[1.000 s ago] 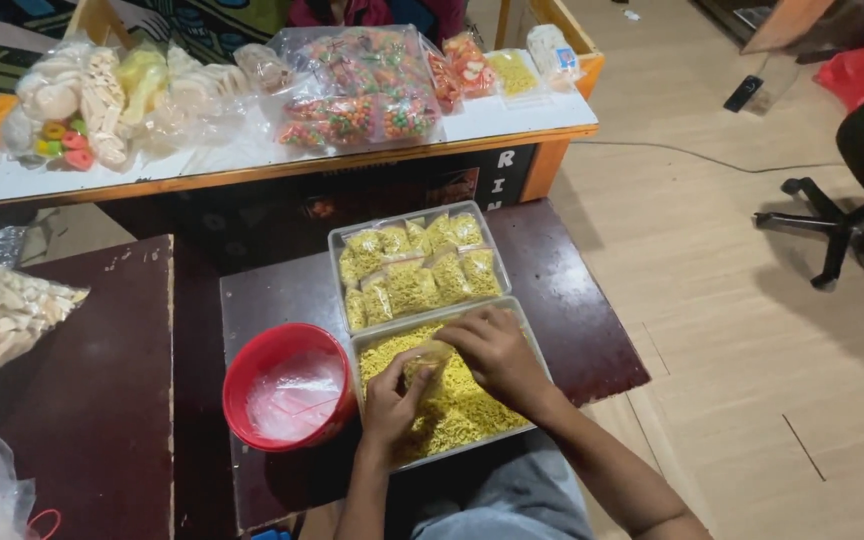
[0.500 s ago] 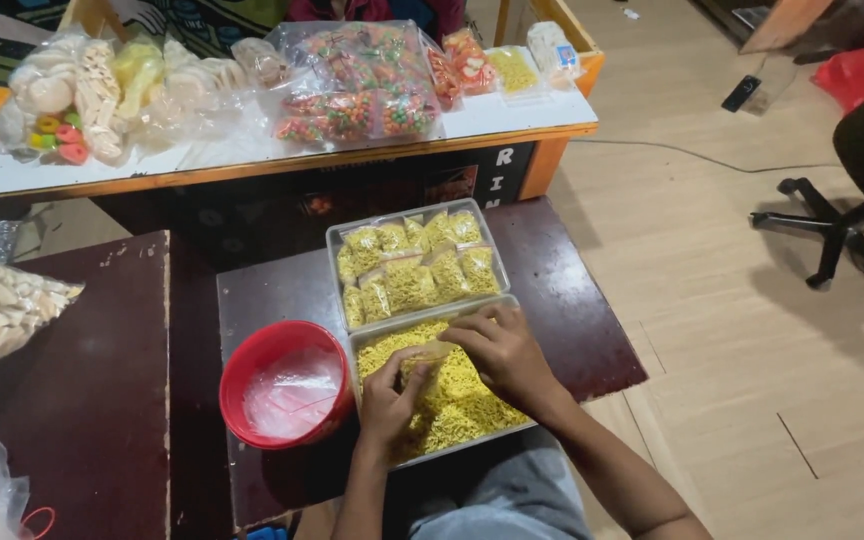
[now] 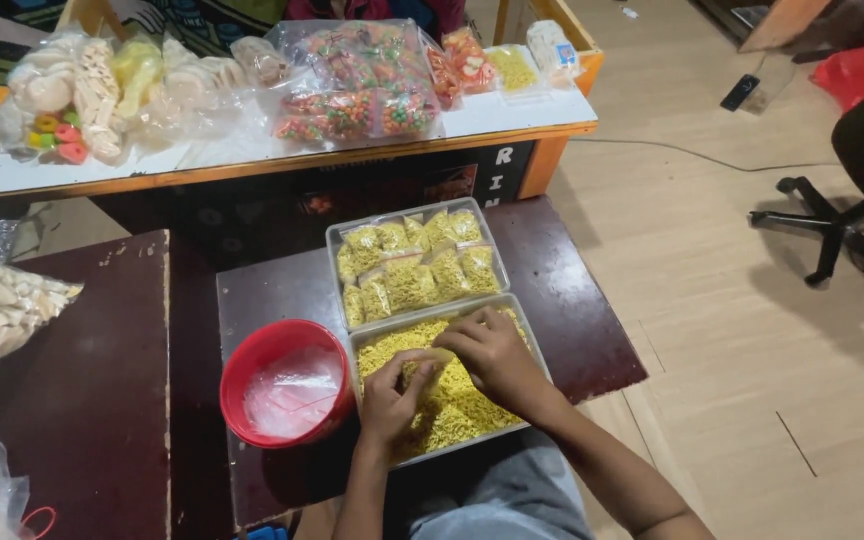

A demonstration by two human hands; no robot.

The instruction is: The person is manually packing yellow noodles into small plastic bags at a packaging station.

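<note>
Over a dark wooden table (image 3: 572, 300), a seated person works both hands in a clear tray of loose yellow noodle snack (image 3: 452, 405). Since a second ago the hands have drawn closer together at the tray's middle: the left hand (image 3: 389, 398), then lying flatter at the tray's 8 o'clock edge, now curls its fingers around a small clear bag (image 3: 430, 362), pinching it, while the right hand (image 3: 492, 352) has slid in from 1 o'clock and cups half-closed over the bag's mouth, pressing snack toward it. The shift suggests one more packet is being filled. At 12 o'clock from the tray sits a second clear tray of filled yellow packets (image 3: 414, 262), unchanged; at 9 o'clock a red bowl of empty plastic bags (image 3: 287, 383) stays put. Bagged coloured snacks (image 3: 352, 95) line the counter beyond.
</note>
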